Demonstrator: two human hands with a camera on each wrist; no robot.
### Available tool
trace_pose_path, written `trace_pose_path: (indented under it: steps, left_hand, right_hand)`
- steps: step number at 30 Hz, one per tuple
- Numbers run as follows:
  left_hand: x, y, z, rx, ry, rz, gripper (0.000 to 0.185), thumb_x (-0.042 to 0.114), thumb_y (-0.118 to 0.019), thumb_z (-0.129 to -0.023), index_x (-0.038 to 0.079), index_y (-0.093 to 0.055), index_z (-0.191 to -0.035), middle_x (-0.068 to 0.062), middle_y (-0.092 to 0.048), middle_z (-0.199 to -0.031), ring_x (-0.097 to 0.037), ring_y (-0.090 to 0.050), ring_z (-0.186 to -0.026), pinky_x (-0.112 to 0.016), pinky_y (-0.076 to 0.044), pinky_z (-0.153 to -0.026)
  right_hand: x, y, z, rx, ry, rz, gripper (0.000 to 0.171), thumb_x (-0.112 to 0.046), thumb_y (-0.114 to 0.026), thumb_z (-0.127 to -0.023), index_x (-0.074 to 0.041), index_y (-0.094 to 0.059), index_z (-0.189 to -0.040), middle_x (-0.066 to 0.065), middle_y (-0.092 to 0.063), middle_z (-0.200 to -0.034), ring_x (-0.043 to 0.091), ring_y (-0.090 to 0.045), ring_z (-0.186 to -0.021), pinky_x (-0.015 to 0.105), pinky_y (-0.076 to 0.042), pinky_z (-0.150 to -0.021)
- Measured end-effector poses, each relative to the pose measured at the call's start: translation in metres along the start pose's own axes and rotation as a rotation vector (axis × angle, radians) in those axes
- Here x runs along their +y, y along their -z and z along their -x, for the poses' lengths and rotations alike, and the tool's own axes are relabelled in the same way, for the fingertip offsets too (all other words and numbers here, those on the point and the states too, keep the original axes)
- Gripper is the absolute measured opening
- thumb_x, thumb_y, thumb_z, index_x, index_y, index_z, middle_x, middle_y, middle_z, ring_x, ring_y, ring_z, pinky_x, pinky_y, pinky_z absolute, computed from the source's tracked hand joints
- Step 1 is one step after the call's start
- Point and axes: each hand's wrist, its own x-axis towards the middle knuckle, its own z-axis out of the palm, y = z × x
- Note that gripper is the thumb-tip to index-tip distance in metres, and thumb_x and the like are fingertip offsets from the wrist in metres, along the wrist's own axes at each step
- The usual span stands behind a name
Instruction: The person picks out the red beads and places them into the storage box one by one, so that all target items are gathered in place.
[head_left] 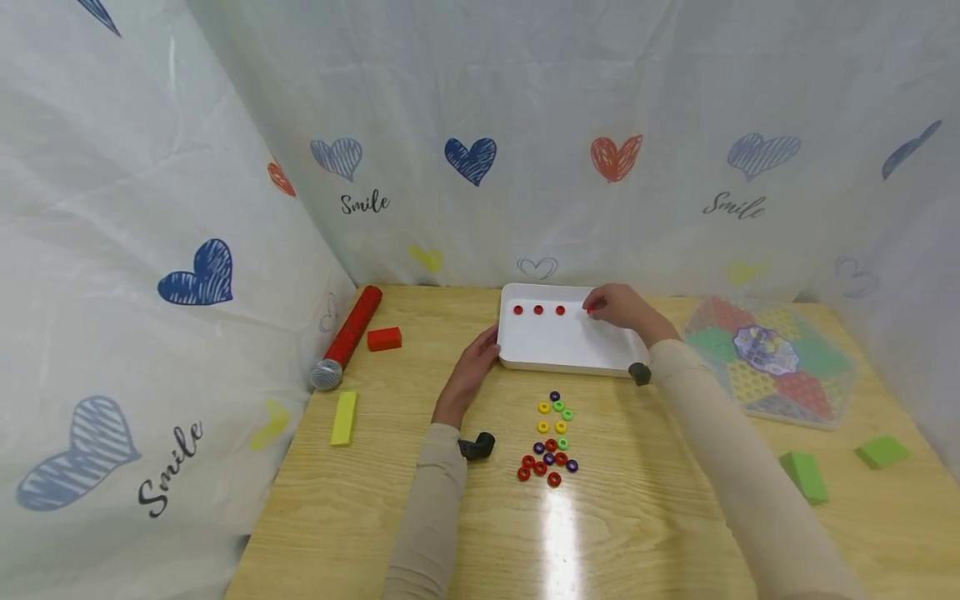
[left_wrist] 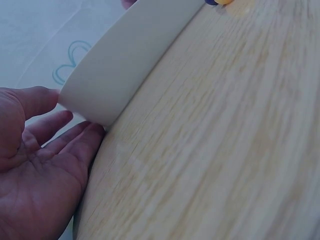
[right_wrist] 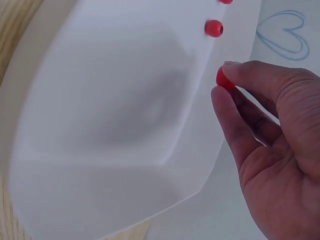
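A white rectangular tray [head_left: 570,346] stands at the back of the table, with three red beads [head_left: 538,310] spaced in a row along its far side. My right hand [head_left: 624,310] pinches another red bead [right_wrist: 225,79] between thumb and fingertips, over the tray's far side and in line with that row. My left hand [head_left: 471,373] rests at the tray's left end, its fingertips and thumb [left_wrist: 42,100] touching the outer wall. In front of the tray lies a loose group of ring-shaped beads [head_left: 561,427] in red, yellow, green and purple.
On the left are a red tube [head_left: 352,329] with a silver end, a red block [head_left: 384,338] and a yellow block [head_left: 344,418]. A clear patterned case [head_left: 772,358] and two green blocks [head_left: 805,477] lie on the right. A curtain [head_left: 555,167] hangs behind the table.
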Motion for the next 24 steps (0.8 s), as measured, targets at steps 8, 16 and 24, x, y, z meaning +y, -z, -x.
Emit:
trace_pose_path:
  steps: [8,16,24]
  left_hand:
    - [0.002,-0.001,0.002,-0.002,0.003,0.015,0.048,0.011,-0.042,-0.104,0.011,-0.033,-0.151,-0.006,-0.035,-0.154,-0.016,-0.034,-0.140,-0.034,-0.032,-0.115]
    - [-0.003,-0.001,0.002,-0.012,0.019,0.002,0.048,0.012,-0.043,-0.104,0.013,-0.034,-0.150,-0.005,-0.034,-0.154,-0.015,-0.033,-0.141,-0.034,-0.033,-0.114]
    - [-0.002,0.001,-0.001,-0.017,-0.012,0.021,0.048,0.011,-0.043,-0.104,0.010,-0.033,-0.150,-0.007,-0.035,-0.154,-0.017,-0.034,-0.141,-0.035,-0.033,-0.115]
  right_hand:
    - [-0.002,-0.002,-0.013,-0.021,-0.060,0.019,0.019,-0.003,-0.061,-0.091,-0.002,-0.068,-0.110,0.015,-0.064,-0.108,0.029,-0.053,-0.098,0.043,-0.049,-0.091]
    - [-0.006,-0.007,-0.017,-0.056,-0.086,0.016,0.018,-0.003,-0.062,-0.091,-0.001,-0.068,-0.107,0.015,-0.064,-0.107,0.029,-0.052,-0.098,0.040,-0.049,-0.087]
    - [-0.014,-0.009,-0.023,-0.067,-0.116,0.043,0.016,-0.002,-0.060,-0.091,-0.002,-0.066,-0.106,0.015,-0.062,-0.107,0.029,-0.050,-0.099,0.040,-0.049,-0.089]
